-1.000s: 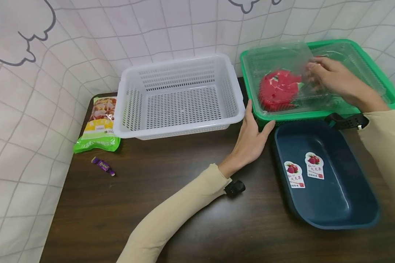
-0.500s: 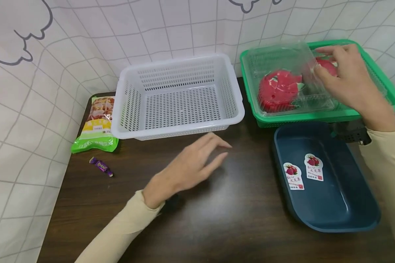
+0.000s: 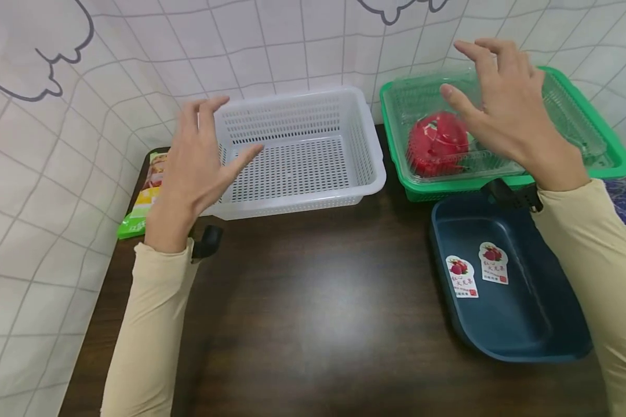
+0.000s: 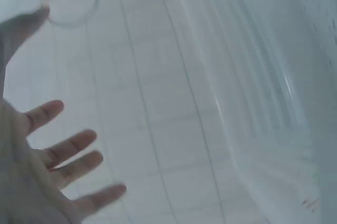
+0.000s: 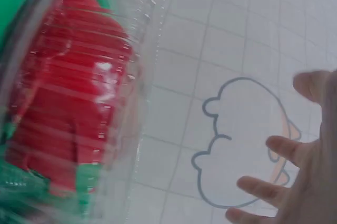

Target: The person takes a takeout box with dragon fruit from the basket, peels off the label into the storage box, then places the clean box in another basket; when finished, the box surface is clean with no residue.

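My left hand (image 3: 190, 165) hovers over the left end of the white perforated basket (image 3: 292, 202), thumb and fingers spread, holding nothing. In the left wrist view its fingers (image 4: 68, 147) are apart from the basket's side. My right hand (image 3: 516, 110) is raised over the green basket (image 3: 594, 124) with spread fingers and holds nothing. Inside that green basket, a red dragon fruit (image 3: 438, 145) lies in a clear plastic box (image 3: 492, 165). The right hand hides part of the box; the right wrist view shows the dragon fruit (image 5: 73, 87) close up through clear plastic.
A dark blue basin (image 3: 511, 324) with two dragon fruit stickers (image 3: 492, 263) stands at the right front. A green and yellow food bag (image 3: 141, 214) lies at the left, partly behind my left hand. Dark table (image 3: 318, 313) lies between; a gridded cloth wall (image 3: 292, 52) rises behind.
My left hand leaves the green basket's edge, crossing left to the white basket. My right hand lets go of the clear box and rises. The purple candy is now hidden behind my left arm.
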Demonstrator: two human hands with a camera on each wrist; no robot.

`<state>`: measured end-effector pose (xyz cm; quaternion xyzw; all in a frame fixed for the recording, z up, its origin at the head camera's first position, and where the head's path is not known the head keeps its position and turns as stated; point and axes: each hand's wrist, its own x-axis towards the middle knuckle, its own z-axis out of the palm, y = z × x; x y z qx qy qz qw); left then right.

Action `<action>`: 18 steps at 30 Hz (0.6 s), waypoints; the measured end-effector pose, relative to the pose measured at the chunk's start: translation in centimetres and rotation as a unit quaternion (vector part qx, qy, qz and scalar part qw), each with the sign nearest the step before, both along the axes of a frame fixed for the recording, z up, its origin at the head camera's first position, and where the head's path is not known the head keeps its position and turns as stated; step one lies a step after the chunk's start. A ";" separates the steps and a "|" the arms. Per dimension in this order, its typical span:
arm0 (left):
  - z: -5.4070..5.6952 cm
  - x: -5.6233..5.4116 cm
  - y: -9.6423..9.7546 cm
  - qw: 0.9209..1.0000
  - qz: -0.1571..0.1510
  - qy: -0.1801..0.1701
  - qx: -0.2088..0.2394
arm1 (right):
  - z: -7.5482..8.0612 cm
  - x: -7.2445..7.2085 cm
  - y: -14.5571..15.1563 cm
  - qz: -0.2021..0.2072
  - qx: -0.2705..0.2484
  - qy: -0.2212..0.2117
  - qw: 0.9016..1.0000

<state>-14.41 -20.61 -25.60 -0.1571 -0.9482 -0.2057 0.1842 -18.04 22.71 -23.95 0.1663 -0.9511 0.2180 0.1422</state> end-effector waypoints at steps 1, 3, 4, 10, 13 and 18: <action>0.2 -0.5 -0.3 1.000 0.017 -0.018 -0.007 | 0.1 -0.2 0.0 -0.005 0.010 -0.011 1.000; 0.4 -1.5 -0.7 0.998 0.041 -0.043 -0.013 | 0.1 -0.7 0.1 -0.015 0.030 -0.030 0.999; 0.4 -1.9 -0.9 0.997 0.051 -0.052 -0.013 | 0.1 -1.0 0.3 -0.020 0.038 -0.041 0.998; 0.1 -3.7 -0.8 0.992 0.088 -0.087 -0.021 | -0.7 -2.2 1.3 -0.048 0.054 -0.072 0.995; -0.2 -3.9 -0.6 0.991 0.091 -0.091 -0.034 | -1.4 -2.6 1.7 -0.056 0.052 -0.067 0.995; -0.4 -3.8 -0.4 0.991 0.092 -0.093 -0.039 | -1.9 -3.0 1.8 -0.060 0.055 -0.063 0.995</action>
